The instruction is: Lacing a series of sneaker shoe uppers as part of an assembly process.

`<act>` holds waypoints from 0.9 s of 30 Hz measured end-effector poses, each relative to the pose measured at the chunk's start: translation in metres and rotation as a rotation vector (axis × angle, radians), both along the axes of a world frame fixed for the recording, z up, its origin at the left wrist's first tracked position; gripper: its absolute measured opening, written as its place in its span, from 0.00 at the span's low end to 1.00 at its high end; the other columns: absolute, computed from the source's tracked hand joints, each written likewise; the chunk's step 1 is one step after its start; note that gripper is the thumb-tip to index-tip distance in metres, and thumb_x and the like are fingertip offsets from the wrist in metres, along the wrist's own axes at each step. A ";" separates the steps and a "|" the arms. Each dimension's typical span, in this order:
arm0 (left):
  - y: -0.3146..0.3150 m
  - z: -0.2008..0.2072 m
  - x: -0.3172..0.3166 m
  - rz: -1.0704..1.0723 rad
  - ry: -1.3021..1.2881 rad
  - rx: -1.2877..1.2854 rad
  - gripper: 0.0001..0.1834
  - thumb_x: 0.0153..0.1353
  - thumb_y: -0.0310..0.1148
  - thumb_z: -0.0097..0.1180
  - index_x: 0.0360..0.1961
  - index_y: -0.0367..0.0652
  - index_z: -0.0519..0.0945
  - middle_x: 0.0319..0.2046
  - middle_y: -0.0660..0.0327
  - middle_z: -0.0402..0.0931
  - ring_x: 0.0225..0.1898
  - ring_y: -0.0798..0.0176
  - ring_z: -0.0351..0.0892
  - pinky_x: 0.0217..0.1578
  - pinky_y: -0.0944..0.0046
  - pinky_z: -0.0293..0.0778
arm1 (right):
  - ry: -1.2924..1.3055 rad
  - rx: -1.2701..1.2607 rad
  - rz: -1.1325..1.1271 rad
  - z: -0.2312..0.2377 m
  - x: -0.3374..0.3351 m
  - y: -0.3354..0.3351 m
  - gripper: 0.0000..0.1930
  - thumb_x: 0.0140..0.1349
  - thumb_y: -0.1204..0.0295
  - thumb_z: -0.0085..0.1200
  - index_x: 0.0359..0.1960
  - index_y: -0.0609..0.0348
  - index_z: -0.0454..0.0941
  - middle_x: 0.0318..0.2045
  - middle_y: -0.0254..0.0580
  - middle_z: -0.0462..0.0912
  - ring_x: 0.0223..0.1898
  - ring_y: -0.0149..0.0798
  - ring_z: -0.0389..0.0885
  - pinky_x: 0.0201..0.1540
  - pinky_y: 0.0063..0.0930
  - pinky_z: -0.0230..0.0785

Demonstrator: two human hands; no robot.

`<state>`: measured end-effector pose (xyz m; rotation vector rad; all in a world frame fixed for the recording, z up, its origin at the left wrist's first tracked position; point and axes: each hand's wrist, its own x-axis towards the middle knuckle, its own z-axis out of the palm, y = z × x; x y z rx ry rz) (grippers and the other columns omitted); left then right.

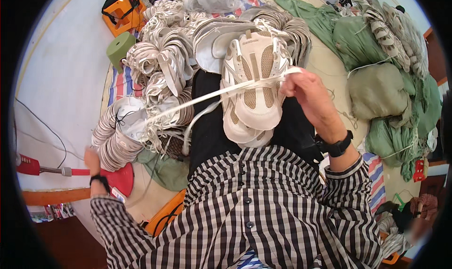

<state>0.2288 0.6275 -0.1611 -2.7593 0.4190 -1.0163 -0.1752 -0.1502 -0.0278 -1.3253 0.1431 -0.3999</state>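
Beige and white shoe uppers (pixel 260 97) with mesh panels lie stacked on my lap, toes toward me. My right hand (pixel 306 88) is closed, pinching the end of a white shoelace (pixel 209 96) beside the top upper. The lace runs taut across that upper, down to a tangle of white laces (pixel 157 132) at my left. My left hand (pixel 92 160) is out at the far left, beside a curved stack of shoe uppers (pixel 115 144). Its fingers are blurred and partly hidden, so its grip does not show.
More bundled uppers (pixel 160 57) are heaped ahead and to the left, near a green roll (pixel 121 50) and an orange stool (pixel 123 12). Green sacks (pixel 379 90) line the right side. A red stand-like object (pixel 123 177) is beside my left forearm. Another person's blurred hand (pixel 418 229) is at the lower right.
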 end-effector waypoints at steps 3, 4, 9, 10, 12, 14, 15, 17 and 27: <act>-0.005 -0.030 -0.033 0.386 0.418 -0.197 0.12 0.57 0.30 0.50 0.40 0.33 0.73 0.38 0.39 0.78 0.41 0.33 0.76 0.42 0.41 0.71 | -0.033 0.011 -0.083 0.018 -0.041 -0.004 0.10 0.69 0.69 0.44 0.32 0.61 0.73 0.21 0.28 0.68 0.26 0.26 0.67 0.37 0.24 0.64; 0.008 -0.034 -0.053 0.499 0.383 -0.189 0.12 0.56 0.29 0.49 0.39 0.33 0.73 0.38 0.37 0.77 0.41 0.32 0.76 0.42 0.40 0.70 | -0.094 0.017 -0.067 0.030 -0.054 -0.004 0.10 0.69 0.69 0.44 0.33 0.61 0.73 0.21 0.28 0.66 0.26 0.26 0.67 0.37 0.25 0.65; 0.052 -0.032 -0.042 0.421 0.374 -0.204 0.13 0.57 0.33 0.48 0.37 0.31 0.73 0.36 0.35 0.77 0.42 0.31 0.75 0.43 0.39 0.69 | -0.247 0.211 -0.333 0.089 -0.156 -0.068 0.10 0.73 0.66 0.43 0.41 0.60 0.71 0.20 0.26 0.62 0.25 0.26 0.61 0.35 0.25 0.58; 0.055 -0.039 -0.029 0.362 0.410 -0.265 0.14 0.58 0.33 0.47 0.37 0.30 0.73 0.36 0.34 0.77 0.42 0.31 0.75 0.44 0.40 0.69 | -0.305 0.190 -0.231 0.098 -0.172 -0.088 0.10 0.73 0.67 0.42 0.43 0.60 0.71 0.20 0.27 0.61 0.25 0.27 0.60 0.35 0.24 0.56; 0.045 -0.044 -0.010 0.397 0.269 -0.232 0.13 0.59 0.33 0.47 0.34 0.30 0.72 0.32 0.37 0.78 0.34 0.37 0.80 0.35 0.45 0.75 | -0.260 0.164 -0.362 0.112 -0.199 -0.118 0.09 0.73 0.69 0.42 0.42 0.61 0.70 0.22 0.29 0.62 0.26 0.28 0.61 0.37 0.27 0.60; 0.009 -0.049 0.006 0.368 0.379 -0.589 0.13 0.60 0.34 0.47 0.34 0.31 0.72 0.29 0.39 0.78 0.28 0.43 0.80 0.28 0.49 0.76 | -0.244 0.121 -0.717 0.136 -0.205 -0.117 0.09 0.73 0.68 0.43 0.42 0.61 0.70 0.23 0.29 0.61 0.26 0.29 0.61 0.39 0.30 0.62; -0.006 -0.039 0.009 0.334 0.462 -0.928 0.13 0.61 0.35 0.46 0.34 0.32 0.72 0.27 0.42 0.78 0.23 0.48 0.81 0.21 0.54 0.76 | -0.240 0.100 -1.069 0.140 -0.211 -0.121 0.09 0.73 0.68 0.43 0.41 0.61 0.69 0.24 0.29 0.61 0.27 0.29 0.61 0.42 0.32 0.64; 0.000 -0.016 -0.001 0.317 0.356 -0.917 0.13 0.62 0.35 0.45 0.34 0.33 0.72 0.26 0.44 0.78 0.19 0.53 0.79 0.16 0.58 0.74 | -0.262 0.063 -0.701 0.108 -0.299 -0.133 0.09 0.73 0.68 0.44 0.42 0.62 0.70 0.26 0.30 0.65 0.28 0.30 0.64 0.45 0.32 0.66; 0.011 0.035 -0.028 0.169 0.004 -0.166 0.06 0.60 0.24 0.43 0.36 0.34 0.72 0.29 0.40 0.75 0.33 0.35 0.75 0.36 0.43 0.68 | 0.169 0.010 -1.101 0.041 -0.420 -0.297 0.13 0.68 0.66 0.52 0.49 0.60 0.75 0.33 0.33 0.80 0.32 0.29 0.77 0.37 0.23 0.73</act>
